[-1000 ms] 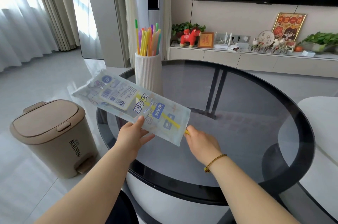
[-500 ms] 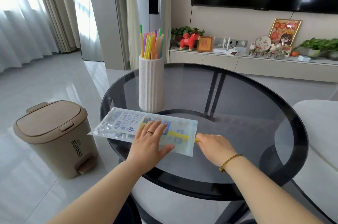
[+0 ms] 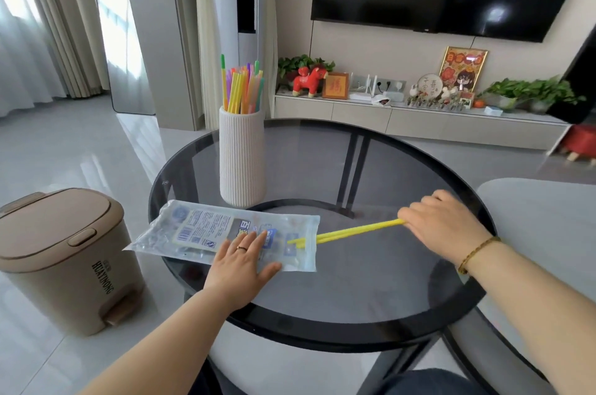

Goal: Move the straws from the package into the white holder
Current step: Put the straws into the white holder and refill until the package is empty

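A clear plastic straw package (image 3: pixel 206 230) lies flat on the round dark glass table (image 3: pixel 371 291). My left hand (image 3: pixel 242 261) presses flat on the package's near right part, fingers spread. My right hand (image 3: pixel 442 222) is closed on the ends of two yellow straws (image 3: pixel 358 230), which stick most of the way out of the package's right opening. The white ribbed holder (image 3: pixel 242 156) stands upright behind the package with several coloured straws (image 3: pixel 242 90) in it.
A beige pedal bin (image 3: pixel 61 259) stands on the floor left of the table. A white rounded surface (image 3: pixel 548 220) lies to the right. A TV and a low cabinet with ornaments and plants line the far wall.
The package came down from the air onto the table and my left hand flattened on it. My right hand moved right, drawing the yellow straws out of the package.
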